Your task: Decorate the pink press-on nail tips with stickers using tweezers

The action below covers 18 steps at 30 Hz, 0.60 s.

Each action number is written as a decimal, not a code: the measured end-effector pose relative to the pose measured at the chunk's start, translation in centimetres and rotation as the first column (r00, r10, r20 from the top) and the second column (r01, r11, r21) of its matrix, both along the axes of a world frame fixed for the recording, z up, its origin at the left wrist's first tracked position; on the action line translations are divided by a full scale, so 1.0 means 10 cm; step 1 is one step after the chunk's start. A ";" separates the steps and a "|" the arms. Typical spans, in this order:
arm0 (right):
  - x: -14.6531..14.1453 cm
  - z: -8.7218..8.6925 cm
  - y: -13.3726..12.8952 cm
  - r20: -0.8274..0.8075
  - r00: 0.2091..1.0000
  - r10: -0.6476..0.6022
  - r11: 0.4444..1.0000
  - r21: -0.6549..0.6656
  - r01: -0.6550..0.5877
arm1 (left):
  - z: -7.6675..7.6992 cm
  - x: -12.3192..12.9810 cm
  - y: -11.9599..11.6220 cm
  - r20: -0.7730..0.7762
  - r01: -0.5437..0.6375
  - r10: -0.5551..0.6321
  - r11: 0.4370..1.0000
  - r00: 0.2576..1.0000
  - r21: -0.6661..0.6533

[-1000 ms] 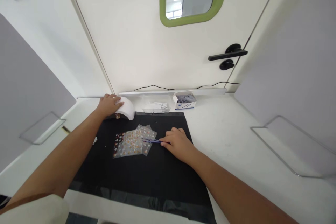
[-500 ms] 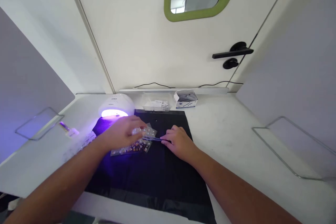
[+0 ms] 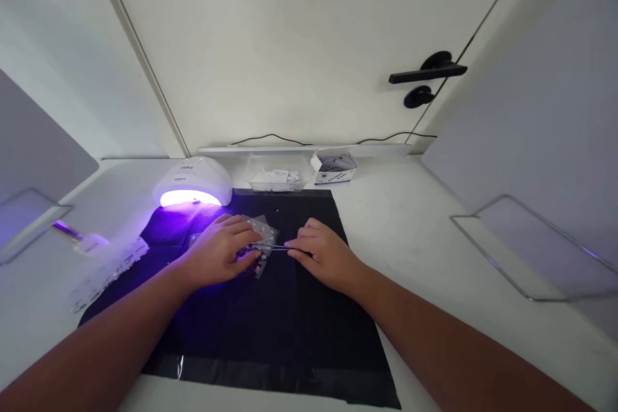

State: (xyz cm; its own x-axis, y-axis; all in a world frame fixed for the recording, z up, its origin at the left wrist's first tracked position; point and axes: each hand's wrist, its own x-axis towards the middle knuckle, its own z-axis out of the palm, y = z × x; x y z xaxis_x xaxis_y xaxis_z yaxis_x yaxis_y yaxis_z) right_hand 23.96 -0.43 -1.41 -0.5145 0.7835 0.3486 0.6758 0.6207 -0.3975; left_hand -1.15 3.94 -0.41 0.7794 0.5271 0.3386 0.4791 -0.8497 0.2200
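Note:
My right hand pinches slim tweezers, whose tips point left toward my left hand. Small clear sheets with tiny coloured pieces, like nail stickers, lie partly under my left hand. Its thumb and fingers close around a sheet's left part, close to the tweezer tips. Whatever is between the tips is too small to make out. Both hands are over a black mat.
A white nail lamp glows purple at the mat's upper left. Behind the mat stand a clear tray of packets and an open box. A brush-like item and patterned sheets lie left; a wire frame stands right.
The head view has shifted, so the lamp and boxes sit higher and further left. My left hand has come down lower over the sheets, covering more of them. The tweezers stay in my right hand.

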 end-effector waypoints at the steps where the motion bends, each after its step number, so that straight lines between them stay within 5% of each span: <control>1: 0.00 -0.01 0.00 -0.018 1.000 0.004 1.000 0.009 -0.004 | -0.01 0.00 0.00 0.000 0.013 -0.013 1.000 1.000 -0.004; 18: 0.01 0.00 -0.06 -0.049 0.999 0.021 0.999 0.045 -0.019 | -0.07 0.06 -0.05 0.058 0.083 -0.082 0.996 0.995 -0.020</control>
State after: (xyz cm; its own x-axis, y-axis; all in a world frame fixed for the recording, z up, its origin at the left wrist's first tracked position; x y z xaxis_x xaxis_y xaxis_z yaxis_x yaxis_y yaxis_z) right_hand 24.02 -1.01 -1.40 -0.5114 0.7561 0.4084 0.6434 0.6519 -0.4013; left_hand -0.58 3.45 -1.13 0.8003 0.4694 0.3731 0.3934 -0.8806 0.2642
